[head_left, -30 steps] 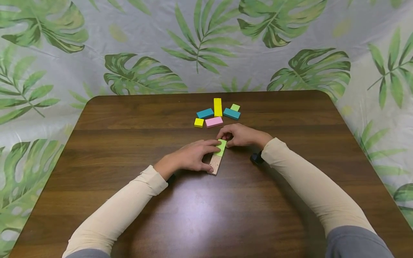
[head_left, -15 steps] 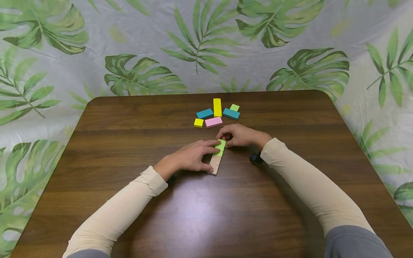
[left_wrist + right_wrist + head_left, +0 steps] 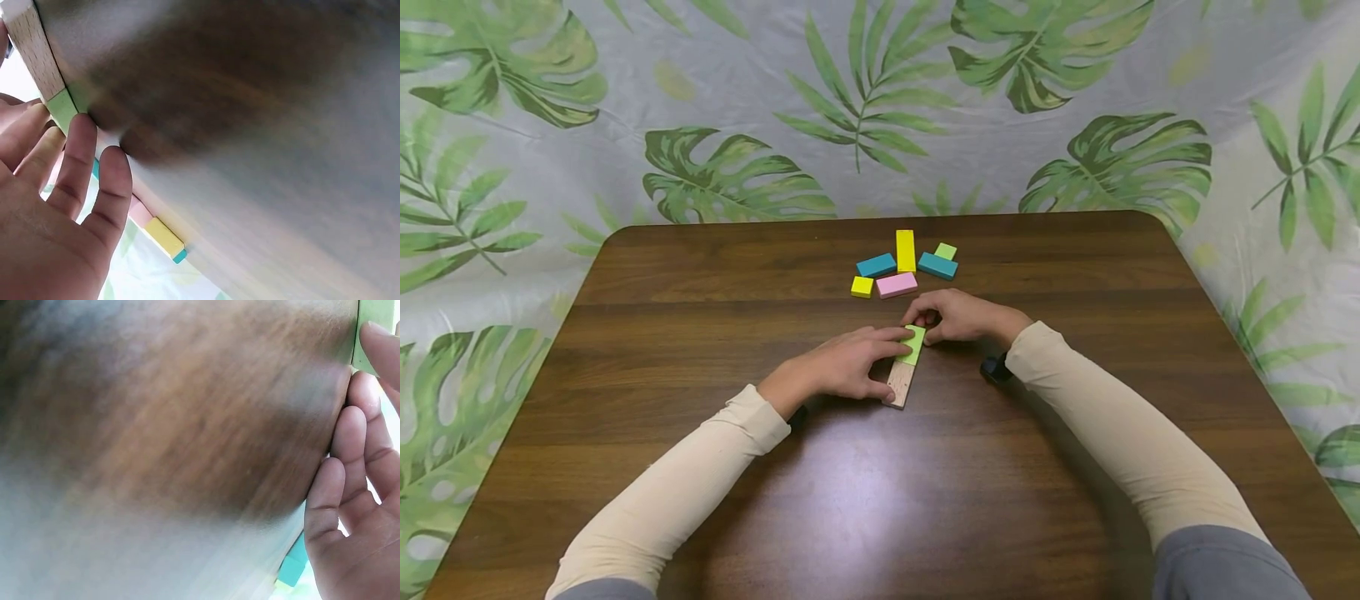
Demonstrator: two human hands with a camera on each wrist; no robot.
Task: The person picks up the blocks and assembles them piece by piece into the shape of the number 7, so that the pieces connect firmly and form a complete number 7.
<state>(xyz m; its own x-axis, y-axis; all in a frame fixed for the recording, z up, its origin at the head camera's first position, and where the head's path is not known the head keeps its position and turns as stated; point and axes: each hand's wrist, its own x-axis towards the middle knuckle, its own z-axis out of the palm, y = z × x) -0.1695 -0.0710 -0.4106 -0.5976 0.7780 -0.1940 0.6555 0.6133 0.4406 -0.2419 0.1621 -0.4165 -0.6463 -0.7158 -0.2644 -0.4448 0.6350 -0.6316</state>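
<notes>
A light green block and a plain wooden block lie end to end on the table, the green one farther away. Along their left side, my left hand holds the pair, thumb at the wooden block's near end and fingertips on the green block. My right hand pinches the green block's far end, its thumb on the right side. In the right wrist view, that thumb overlaps the green block, and the other fingers curl close to the tabletop. The left wrist view shows the wooden block meeting the green one.
Beyond the hands lie a long yellow block, a left blue block, a right blue block, a pink block and a small yellow block. Another green block sits partly behind the right blue one. A leaf-patterned cloth hangs behind the table.
</notes>
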